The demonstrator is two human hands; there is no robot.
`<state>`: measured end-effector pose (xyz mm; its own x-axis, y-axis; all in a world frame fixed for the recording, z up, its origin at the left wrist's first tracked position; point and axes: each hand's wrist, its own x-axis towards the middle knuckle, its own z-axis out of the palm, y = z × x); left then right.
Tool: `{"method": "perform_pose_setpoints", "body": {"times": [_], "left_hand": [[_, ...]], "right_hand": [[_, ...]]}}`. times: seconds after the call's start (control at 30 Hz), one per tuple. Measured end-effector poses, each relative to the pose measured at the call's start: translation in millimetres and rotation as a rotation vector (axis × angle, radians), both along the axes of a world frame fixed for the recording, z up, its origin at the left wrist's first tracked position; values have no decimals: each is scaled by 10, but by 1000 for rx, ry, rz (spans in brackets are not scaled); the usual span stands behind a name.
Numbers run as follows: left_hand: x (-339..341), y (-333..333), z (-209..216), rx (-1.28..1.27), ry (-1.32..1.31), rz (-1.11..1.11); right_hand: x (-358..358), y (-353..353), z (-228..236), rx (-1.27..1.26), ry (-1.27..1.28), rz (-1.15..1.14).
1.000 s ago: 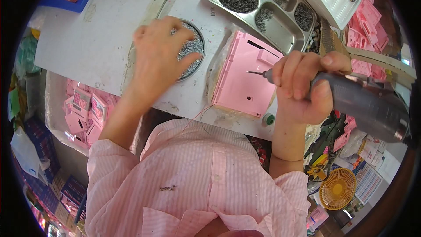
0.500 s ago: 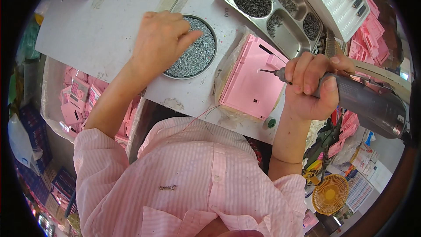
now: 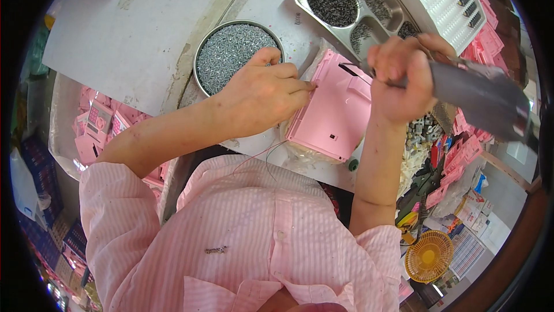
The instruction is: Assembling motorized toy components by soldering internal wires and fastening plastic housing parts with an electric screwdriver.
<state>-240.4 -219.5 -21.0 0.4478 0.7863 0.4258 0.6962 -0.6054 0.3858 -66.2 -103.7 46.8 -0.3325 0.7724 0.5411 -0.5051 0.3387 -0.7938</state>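
Observation:
A pink plastic casing [image 3: 337,110] lies on a plastic-wrapped pad at the table's near edge. My left hand [image 3: 262,92] reaches across to the casing's left edge, thumb and fingers pinched together at its rim. Whatever is between those fingertips is too small to make out. In my right hand [image 3: 401,72] is a grey electric screwdriver [image 3: 482,95], blurred by motion, its bit pointing left above the casing's upper right part. Behind my left hand stands a round metal dish [image 3: 195,65] full of small silvery screws [image 3: 231,52].
A steel compartment tray [image 3: 381,36] with dark screws lies at the back, beside a white plastic tray [image 3: 424,0] holding black parts. Pink casings fill a lined bin [image 3: 60,124] on the left. A yellow basket [image 3: 428,257] sits low right. Thin wires [image 3: 268,153] hang over the near edge.
My left hand has moved from over the screw dish rightward to the casing's left edge. My right hand has raised the screwdriver slightly farther up and away.

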Motion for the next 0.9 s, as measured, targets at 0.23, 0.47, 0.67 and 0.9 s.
{"method": "perform_pose_setpoints", "body": {"times": [0.23, 0.47, 0.67, 0.9], "left_hand": [[21, -5, -39, 4, -38, 24], [19, -33, -58, 15, -76, 28], [71, -121, -100, 27, -70, 48], [76, -113, -79, 35, -42, 63]], "right_hand": [[-127, 96, -167, -53, -88, -35], [-113, 22, -289, 14, -282, -51], [-41, 164, -378, 293, -428, 4], [-103, 146, -322, 272, -479, 21]]}}
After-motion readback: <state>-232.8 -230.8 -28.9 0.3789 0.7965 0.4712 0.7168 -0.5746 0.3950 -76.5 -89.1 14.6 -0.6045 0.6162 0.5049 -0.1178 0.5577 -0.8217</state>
